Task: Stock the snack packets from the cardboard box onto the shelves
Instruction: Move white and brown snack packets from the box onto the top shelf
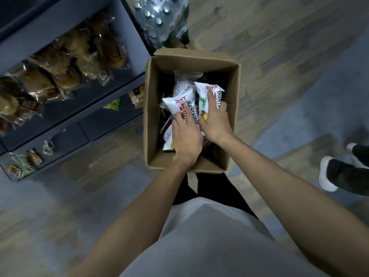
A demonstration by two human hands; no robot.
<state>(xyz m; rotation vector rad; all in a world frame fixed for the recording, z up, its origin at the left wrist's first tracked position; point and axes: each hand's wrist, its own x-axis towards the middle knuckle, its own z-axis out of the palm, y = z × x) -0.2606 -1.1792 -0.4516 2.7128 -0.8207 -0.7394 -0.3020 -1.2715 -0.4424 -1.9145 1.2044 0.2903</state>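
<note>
Snack packets (180,104) are lying in the cardboard box (152,108) on the wood-look floor (289,47) — left hand (186,139) and right hand (214,120) each gripping one beside dark shelves (65,62).

box (191,62): plain brown cardboard
packet under left fingers (179,104): white, red logo, black lettering
packet under right fingers (207,94): white, red and green marks, black lettering, yellow-brown picture by the fingertips
shelves (65,31): dark blue-grey
bags on shelf (60,62): clear wrap, brown contents
bottles (161,19): clear, green and red label
floor (279,47): mottled grey and tan
shoe (327,172): white, with black trouser leg
</note>
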